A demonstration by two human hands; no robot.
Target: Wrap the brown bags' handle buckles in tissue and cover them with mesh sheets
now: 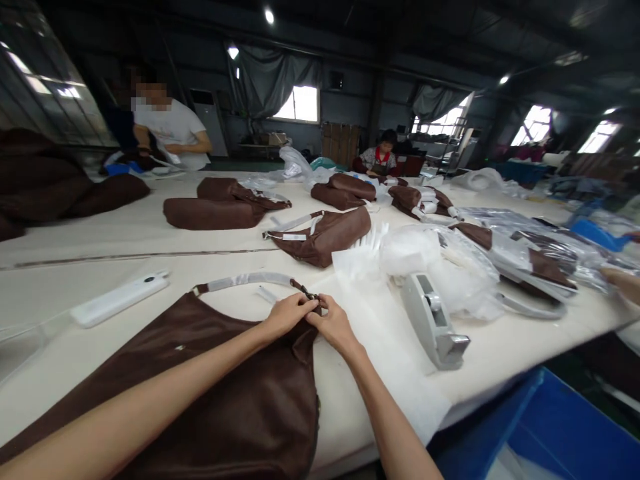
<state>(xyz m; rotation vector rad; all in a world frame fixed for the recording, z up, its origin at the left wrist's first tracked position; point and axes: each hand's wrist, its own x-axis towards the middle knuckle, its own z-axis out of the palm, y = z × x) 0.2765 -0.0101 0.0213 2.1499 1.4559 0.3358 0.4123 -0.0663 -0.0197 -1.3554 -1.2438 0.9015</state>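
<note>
Wrapping (245, 281) already sheathed most of the strap (297, 285) of a brown bag (215, 407) on the table (125, 240), its body bare, as left hand (287, 317) and right hand (336, 325) pinched the strap's dark end, grip closed; its fastening was hidden.

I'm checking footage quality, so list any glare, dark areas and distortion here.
Head view: a back window glares white against the dark ceiling; head view: soft sheen on the brown bag; head view: wide-angle stretching toward the edges.
</note>
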